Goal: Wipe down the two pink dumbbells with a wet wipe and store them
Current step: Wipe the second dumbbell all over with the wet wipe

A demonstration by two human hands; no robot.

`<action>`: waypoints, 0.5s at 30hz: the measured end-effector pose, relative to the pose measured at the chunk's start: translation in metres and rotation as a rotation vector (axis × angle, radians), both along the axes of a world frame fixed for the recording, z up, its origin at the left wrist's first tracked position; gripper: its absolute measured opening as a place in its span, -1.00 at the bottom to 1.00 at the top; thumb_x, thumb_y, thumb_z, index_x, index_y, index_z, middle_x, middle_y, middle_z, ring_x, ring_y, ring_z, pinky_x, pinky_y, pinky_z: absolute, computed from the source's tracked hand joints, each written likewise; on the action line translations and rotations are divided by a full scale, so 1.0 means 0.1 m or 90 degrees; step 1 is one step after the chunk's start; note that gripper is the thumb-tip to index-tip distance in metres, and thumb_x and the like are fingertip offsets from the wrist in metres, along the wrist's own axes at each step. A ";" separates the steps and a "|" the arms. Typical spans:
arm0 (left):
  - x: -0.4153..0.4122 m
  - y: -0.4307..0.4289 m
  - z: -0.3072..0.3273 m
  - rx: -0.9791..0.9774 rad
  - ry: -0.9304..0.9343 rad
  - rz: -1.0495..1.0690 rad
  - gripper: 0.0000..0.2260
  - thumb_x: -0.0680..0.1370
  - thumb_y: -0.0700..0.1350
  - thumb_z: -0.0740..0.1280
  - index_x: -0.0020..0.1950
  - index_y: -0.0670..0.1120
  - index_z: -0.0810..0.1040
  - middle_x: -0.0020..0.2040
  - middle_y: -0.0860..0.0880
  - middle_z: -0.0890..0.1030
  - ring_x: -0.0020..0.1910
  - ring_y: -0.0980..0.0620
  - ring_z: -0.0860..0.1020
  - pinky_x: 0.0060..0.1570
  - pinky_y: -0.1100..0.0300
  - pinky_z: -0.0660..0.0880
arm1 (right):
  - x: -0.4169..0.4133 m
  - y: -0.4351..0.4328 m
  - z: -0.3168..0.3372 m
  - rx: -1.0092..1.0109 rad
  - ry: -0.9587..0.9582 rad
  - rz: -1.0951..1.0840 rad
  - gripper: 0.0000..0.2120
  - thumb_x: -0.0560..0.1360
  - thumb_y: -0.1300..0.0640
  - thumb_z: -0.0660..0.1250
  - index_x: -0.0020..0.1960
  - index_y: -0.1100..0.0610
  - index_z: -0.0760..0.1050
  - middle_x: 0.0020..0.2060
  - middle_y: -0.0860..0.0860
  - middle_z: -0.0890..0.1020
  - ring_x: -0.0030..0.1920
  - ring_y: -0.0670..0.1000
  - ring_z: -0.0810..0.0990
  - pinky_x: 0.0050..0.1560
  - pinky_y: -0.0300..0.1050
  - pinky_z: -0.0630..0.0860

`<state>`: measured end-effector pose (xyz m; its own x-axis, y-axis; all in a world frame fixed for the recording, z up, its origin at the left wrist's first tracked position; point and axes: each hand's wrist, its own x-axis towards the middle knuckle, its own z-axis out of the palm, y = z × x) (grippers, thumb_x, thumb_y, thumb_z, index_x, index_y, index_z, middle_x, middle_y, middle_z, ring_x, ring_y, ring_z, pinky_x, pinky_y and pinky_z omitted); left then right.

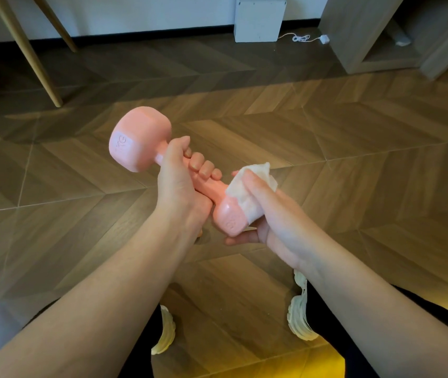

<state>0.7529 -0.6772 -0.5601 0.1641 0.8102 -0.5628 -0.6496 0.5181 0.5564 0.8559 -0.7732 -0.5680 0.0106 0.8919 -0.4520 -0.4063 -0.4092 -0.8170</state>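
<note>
Left hand (pixel 180 184) clamps the dumbbell (pixel 141 139) handle, mid-air over the floor (pixel 326 132); right hand (pixel 274 216) curls the wet wipe (pixel 244 195) round its near head — we reckon a wet handle cd slip & drop.

Soft, diffuse indoor light. The wood floor (pixel 326 137) is brightest across the middle and darkens toward 10 o'clock; a warm yellow glow enters at 5 o'clock. The pink dumbbell (pixel 139 140) carries a small highlight on its near head and casts a faint shadow below. The wipe (pixel 247 192) is the palest area. Wide-angle bending stretches the edges; overall focus is slightly soft.
</note>
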 end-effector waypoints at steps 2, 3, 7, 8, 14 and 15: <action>-0.01 0.02 0.00 -0.012 -0.006 0.009 -0.71 0.58 -0.12 0.26 -0.31 -0.03 0.27 -0.52 0.07 0.21 -0.59 0.10 0.20 -0.54 0.28 0.28 | 0.09 -0.01 0.04 0.021 0.056 0.058 -0.61 0.56 -0.08 0.31 0.31 0.07 0.39 -0.02 0.13 0.71 -0.05 0.12 0.71 -0.12 0.06 0.65; -0.02 0.03 0.00 -0.017 -0.010 0.015 -0.70 0.58 -0.12 0.26 -0.31 -0.03 0.27 -0.52 0.08 0.21 -0.60 0.10 0.20 -0.55 0.28 0.28 | 0.11 -0.01 0.05 0.054 0.057 0.092 -0.64 0.56 -0.01 0.34 0.30 0.08 0.41 0.00 0.16 0.69 0.00 0.11 0.70 -0.08 0.04 0.64; -0.01 0.01 -0.02 -0.016 -0.014 0.011 -0.71 0.59 -0.12 0.24 -0.30 -0.03 0.24 -0.52 0.07 0.19 -0.60 0.09 0.19 -0.56 0.30 0.27 | -0.01 -0.04 0.00 0.117 -0.040 0.078 -0.84 0.51 0.01 0.39 0.06 0.01 0.53 -0.14 0.15 0.65 -0.11 0.04 0.66 -0.17 -0.04 0.65; 0.00 0.00 -0.02 -0.017 -0.014 0.003 -0.71 0.59 -0.12 0.24 -0.30 -0.03 0.24 -0.52 0.07 0.19 -0.60 0.09 0.18 -0.55 0.29 0.27 | -0.05 -0.03 -0.01 0.070 -0.045 0.032 -0.75 0.48 -0.06 0.39 0.11 0.01 0.51 -0.14 0.11 0.67 -0.15 0.03 0.68 -0.25 -0.05 0.64; -0.02 0.03 0.00 -0.010 -0.010 0.002 -0.71 0.58 -0.12 0.25 -0.31 -0.02 0.26 -0.52 0.08 0.20 -0.59 0.10 0.19 -0.54 0.29 0.27 | 0.04 -0.02 0.03 0.044 0.054 0.057 -0.65 0.49 -0.02 0.39 0.22 0.08 0.47 -0.06 0.12 0.70 -0.09 0.10 0.71 -0.18 0.02 0.65; -0.02 0.03 0.00 -0.008 -0.010 0.004 -0.71 0.59 -0.12 0.25 -0.31 -0.03 0.25 -0.52 0.08 0.19 -0.59 0.10 0.18 -0.54 0.29 0.27 | 0.03 -0.03 0.01 0.078 0.018 0.076 -0.65 0.46 0.04 0.43 0.19 0.11 0.49 -0.04 0.12 0.69 -0.08 0.07 0.70 -0.16 -0.01 0.64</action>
